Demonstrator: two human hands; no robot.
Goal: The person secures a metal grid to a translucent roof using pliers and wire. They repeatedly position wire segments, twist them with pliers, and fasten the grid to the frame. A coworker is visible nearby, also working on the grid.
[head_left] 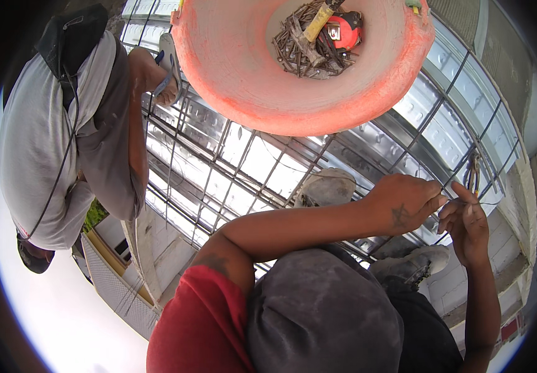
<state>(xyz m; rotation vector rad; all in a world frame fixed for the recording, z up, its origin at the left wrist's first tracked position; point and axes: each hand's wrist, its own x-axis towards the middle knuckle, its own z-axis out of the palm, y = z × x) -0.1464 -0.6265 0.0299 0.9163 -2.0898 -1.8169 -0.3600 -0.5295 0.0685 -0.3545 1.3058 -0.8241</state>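
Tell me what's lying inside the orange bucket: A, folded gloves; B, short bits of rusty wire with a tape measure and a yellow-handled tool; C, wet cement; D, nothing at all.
B: the orange bucket holds a heap of rusty wire pieces, a red and black tape measure and a yellow-handled tool.

A bucket [243, 81] sat at twelve o'clock with a tape measure [345, 29] inside; a co-worker [63, 124] crouched at nine o'clock.
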